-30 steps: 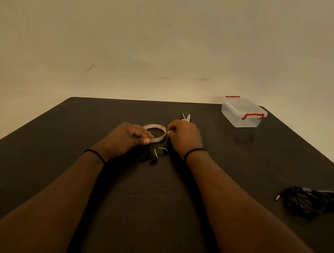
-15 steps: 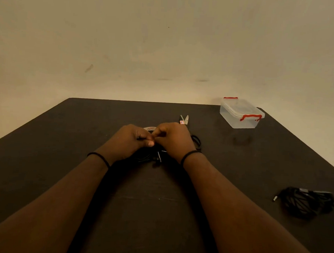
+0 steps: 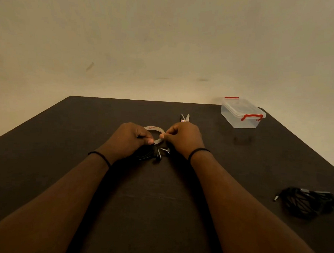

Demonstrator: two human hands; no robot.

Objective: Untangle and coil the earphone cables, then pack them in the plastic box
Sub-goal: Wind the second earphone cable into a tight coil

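Both my hands work at the middle of the dark table (image 3: 65, 132). My left hand (image 3: 129, 139) holds a black coiled earphone cable (image 3: 147, 154) down under its fingers; two earbuds (image 3: 162, 153) stick out beside it. My right hand (image 3: 183, 137) pinches the rim of a white tape roll (image 3: 152, 128) that lies between the hands. A second black earphone bundle (image 3: 307, 203) lies at the right edge of the table. The clear plastic box (image 3: 242, 113) with red clips stands shut at the far right corner.
A pair of small scissors (image 3: 184, 118) lies just beyond my right hand. A pale wall rises behind the table's far edge. Bare tabletop lies between my forearms and on the left.
My hands have drawn apart from their pinch together over the cable. The white tape roll shows between them again, with my right hand's fingertips at its rim.
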